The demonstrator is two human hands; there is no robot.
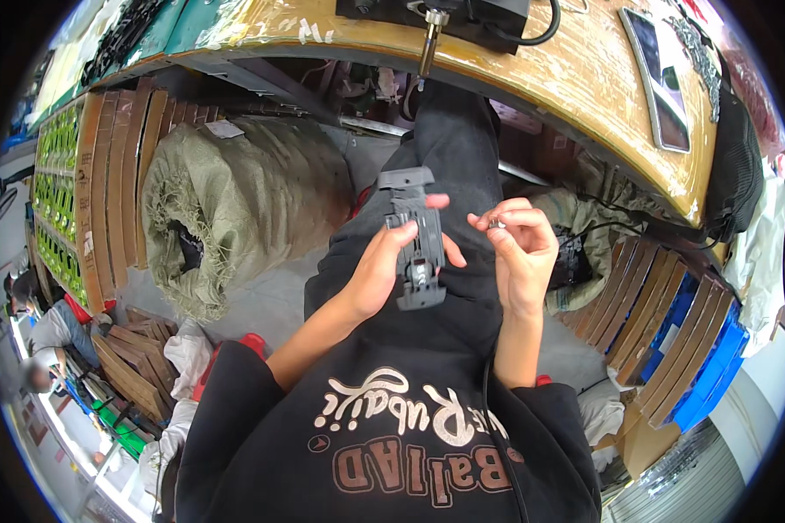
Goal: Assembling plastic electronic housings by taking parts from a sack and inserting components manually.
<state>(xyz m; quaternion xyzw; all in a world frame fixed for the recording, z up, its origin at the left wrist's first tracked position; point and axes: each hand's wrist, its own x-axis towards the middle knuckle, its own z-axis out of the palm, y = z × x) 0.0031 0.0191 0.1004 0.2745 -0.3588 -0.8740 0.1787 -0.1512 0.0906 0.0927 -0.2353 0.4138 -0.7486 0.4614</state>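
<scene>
My left hand (379,266) grips a long dark grey plastic frame (417,240) with broad, bumper-like ends, its thumb across the top and fingers wrapped beneath. It is held over my lap, long axis pointing toward the bench. A small shiny piece shows in the frame's near end. To its right, my right hand (525,253) pinches a tiny silvery metal piece (495,224) between thumb and fingertips. That piece is apart from the frame, and its exact kind is too small to make out.
A worn wooden bench (576,78) curves across the front. From its edge hangs a brass-coloured metal shaft (431,44) below a black device (488,22). A flat glossy device (656,78) lies at right. A bulky woven sack (244,192) and stacked cardboard trays (113,174) stand left; more trays (650,305) right.
</scene>
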